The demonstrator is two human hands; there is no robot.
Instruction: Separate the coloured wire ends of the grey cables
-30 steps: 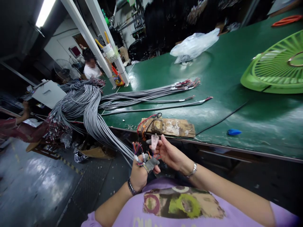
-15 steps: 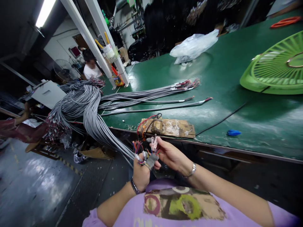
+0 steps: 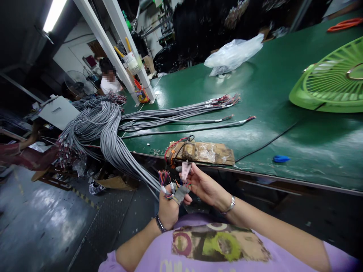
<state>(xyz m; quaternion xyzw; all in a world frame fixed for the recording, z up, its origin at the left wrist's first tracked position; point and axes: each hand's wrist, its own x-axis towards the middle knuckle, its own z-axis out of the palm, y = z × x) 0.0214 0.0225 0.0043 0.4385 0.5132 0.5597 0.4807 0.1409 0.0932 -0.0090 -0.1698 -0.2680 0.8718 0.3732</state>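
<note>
My left hand is closed round the end of a grey cable, whose coloured wire ends fan out above my fist; a grey wrap covers my thumb. My right hand pinches a small pale connector just above and right of those wires, close to the table's front edge. The cable runs back left into a thick bundle of grey cables that hangs off the green table.
A worn wooden block with red wires lies at the table edge by my hands. Finished cables lie across the table. A green fan grille, plastic bag and blue item sit farther off. A seated person works at back left.
My hands stay close together at the table edge; the right hand with the connector has shifted slightly up and down above the wire ends. Nothing else has moved.
</note>
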